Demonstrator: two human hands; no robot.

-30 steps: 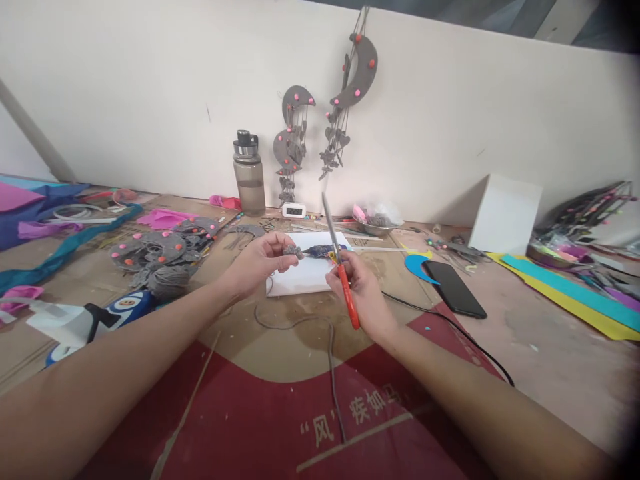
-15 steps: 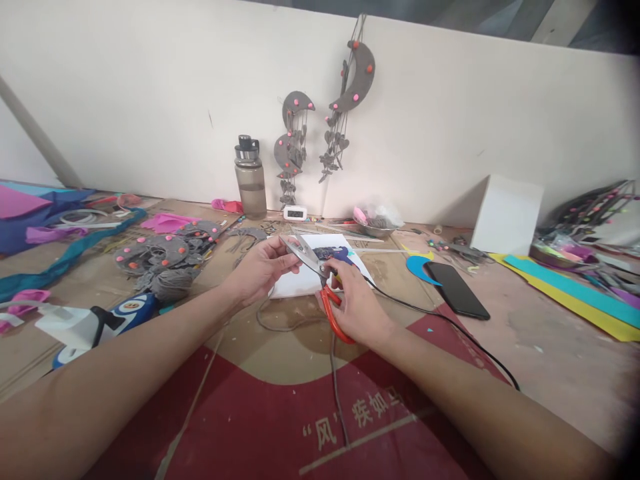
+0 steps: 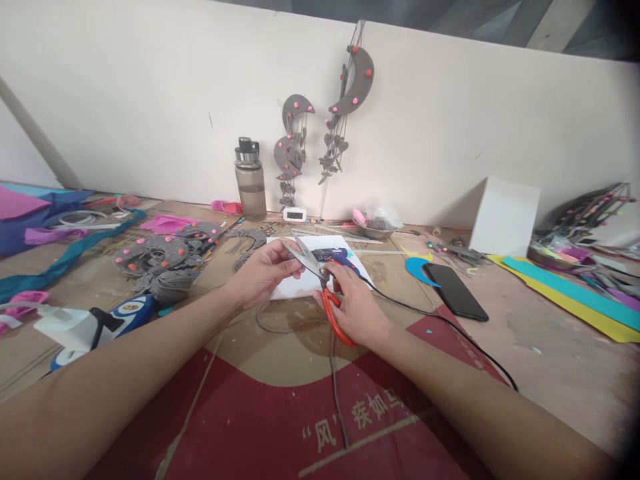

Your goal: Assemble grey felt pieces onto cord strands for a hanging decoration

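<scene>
Right hand (image 3: 357, 303) grips red-handled scissors (image 3: 320, 280), blades parted. Left hand (image 3: 265, 270) pinches small grey piece at blade tips, above white sheet (image 3: 300, 283) on desk (image 3: 525, 333). Cut looks not finished; grey cord (image 3: 295, 327) lies loose below.

Scissors (image 3: 327, 293): orange-red handles, silver blades. Glue gun (image 3: 333, 256): blue. Phone (image 3: 455, 291): black. Moon hangings (image 3: 293, 133): grey with pink dots. Bottle (image 3: 251, 179): smoky grey.

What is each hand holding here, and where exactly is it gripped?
The right hand holds the scissors by their orange handles, blades open. The left hand pinches something small at the blades; what it is cannot be told.
</scene>
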